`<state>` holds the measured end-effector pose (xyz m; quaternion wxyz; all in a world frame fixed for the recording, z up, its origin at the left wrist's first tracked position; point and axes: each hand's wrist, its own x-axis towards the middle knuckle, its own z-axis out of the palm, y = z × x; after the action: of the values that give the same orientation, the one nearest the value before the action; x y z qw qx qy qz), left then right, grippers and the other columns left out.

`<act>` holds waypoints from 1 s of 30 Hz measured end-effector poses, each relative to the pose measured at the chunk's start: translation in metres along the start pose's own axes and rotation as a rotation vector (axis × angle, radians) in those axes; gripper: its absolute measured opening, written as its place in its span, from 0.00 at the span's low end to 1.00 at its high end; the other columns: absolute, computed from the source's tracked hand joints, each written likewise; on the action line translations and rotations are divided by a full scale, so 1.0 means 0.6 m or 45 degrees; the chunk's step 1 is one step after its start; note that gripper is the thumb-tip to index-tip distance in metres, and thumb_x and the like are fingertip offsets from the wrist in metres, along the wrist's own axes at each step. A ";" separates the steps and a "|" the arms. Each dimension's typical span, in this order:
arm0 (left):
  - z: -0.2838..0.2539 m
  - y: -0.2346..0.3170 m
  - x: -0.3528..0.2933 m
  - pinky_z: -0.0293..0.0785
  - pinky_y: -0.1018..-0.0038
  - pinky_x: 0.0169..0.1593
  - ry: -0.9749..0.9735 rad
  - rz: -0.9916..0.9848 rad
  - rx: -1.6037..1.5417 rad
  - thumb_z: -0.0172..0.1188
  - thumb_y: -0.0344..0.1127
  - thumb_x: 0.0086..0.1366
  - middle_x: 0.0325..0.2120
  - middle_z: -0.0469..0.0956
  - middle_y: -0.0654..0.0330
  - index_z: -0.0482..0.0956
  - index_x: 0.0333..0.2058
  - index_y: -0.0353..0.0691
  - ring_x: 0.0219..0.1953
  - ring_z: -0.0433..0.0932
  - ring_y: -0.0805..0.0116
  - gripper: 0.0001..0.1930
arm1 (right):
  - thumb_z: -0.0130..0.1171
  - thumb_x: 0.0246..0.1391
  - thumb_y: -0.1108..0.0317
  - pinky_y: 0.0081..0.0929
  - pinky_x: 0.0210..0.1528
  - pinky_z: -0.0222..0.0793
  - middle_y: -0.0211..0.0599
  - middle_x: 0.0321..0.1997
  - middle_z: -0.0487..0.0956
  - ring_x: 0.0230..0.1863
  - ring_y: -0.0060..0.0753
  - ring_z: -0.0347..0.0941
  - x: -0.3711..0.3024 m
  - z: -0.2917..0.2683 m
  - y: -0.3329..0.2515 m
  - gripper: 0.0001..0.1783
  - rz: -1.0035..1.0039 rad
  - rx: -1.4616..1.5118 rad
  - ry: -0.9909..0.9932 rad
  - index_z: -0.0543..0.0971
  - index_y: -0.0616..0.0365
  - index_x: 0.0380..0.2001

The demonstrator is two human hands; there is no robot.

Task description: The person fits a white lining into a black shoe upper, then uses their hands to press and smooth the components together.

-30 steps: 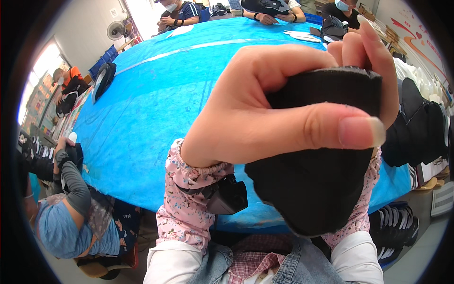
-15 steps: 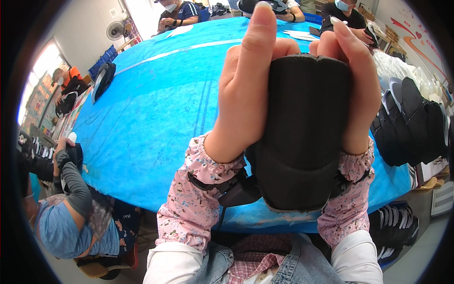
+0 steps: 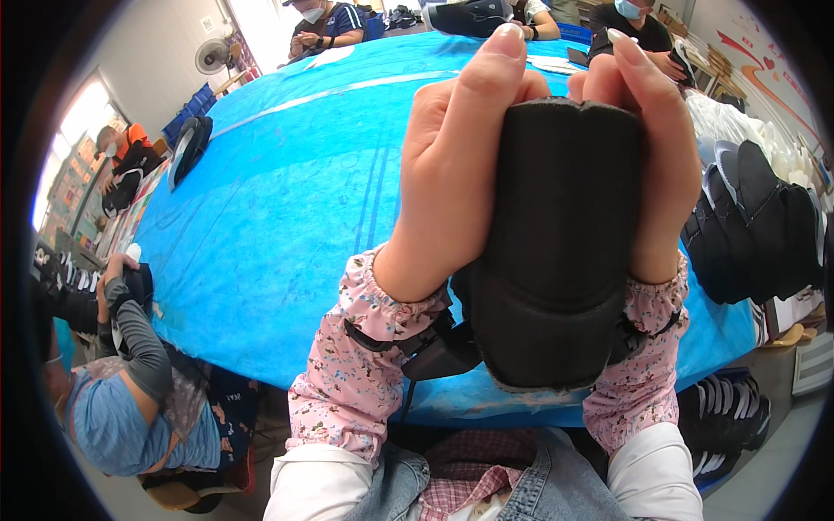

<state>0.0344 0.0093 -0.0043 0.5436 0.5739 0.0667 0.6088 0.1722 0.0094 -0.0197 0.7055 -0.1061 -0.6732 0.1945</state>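
Note:
Between my two hands is a black fabric shoe upper [image 3: 560, 217], held up close above the table's near edge. Its smooth rounded side faces me, with a curved seam near the lower end. My left hand [image 3: 456, 165] grips its left edge, thumb pointing up past the top rim. Along the opposite edge my right hand [image 3: 665, 165] is closed in the same way, thumb upright. The fingertips of both hands curl behind the upper and are hidden.
A blue covered table [image 3: 287, 217] spreads ahead. Several black uppers [image 3: 751, 226] are stacked on the right beside white plastic wrapping [image 3: 730, 122]. One black shoe [image 3: 191, 152] lies at the left edge. A co-worker [image 3: 139, 391] sits close on my left; others work across the table.
My left thumb has come down slightly and leans more to the right, closer to the upper's top rim. Across the table, a person's black shoe has shifted left.

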 end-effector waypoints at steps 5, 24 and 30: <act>-0.003 0.001 0.000 0.46 0.84 0.18 0.005 -0.020 0.013 0.41 0.47 0.65 0.10 0.58 0.74 0.64 0.11 0.41 0.13 0.53 0.86 0.25 | 0.44 0.55 0.73 0.23 0.40 0.62 0.30 0.29 0.65 0.30 0.23 0.60 -0.003 0.006 0.000 0.17 -0.113 -0.258 -0.012 0.68 0.60 0.48; 0.000 0.003 -0.001 0.48 0.84 0.18 0.034 -0.034 0.058 0.42 0.47 0.65 0.10 0.61 0.73 0.67 0.13 0.40 0.13 0.55 0.86 0.25 | 0.45 0.54 0.75 0.25 0.42 0.63 0.32 0.29 0.66 0.30 0.24 0.62 0.000 0.003 -0.001 0.18 -0.269 -0.562 -0.093 0.67 0.61 0.49; 0.001 0.004 -0.002 0.48 0.85 0.18 0.043 -0.012 0.087 0.42 0.47 0.65 0.10 0.61 0.73 0.67 0.13 0.40 0.13 0.55 0.86 0.25 | 0.45 0.53 0.75 0.25 0.42 0.64 0.32 0.29 0.67 0.30 0.24 0.62 -0.001 0.000 0.000 0.18 -0.238 -0.512 -0.098 0.67 0.61 0.49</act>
<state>0.0330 0.0072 -0.0034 0.5253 0.5816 0.0995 0.6131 0.1721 0.0091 -0.0201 0.6589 -0.1741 -0.7318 -0.0060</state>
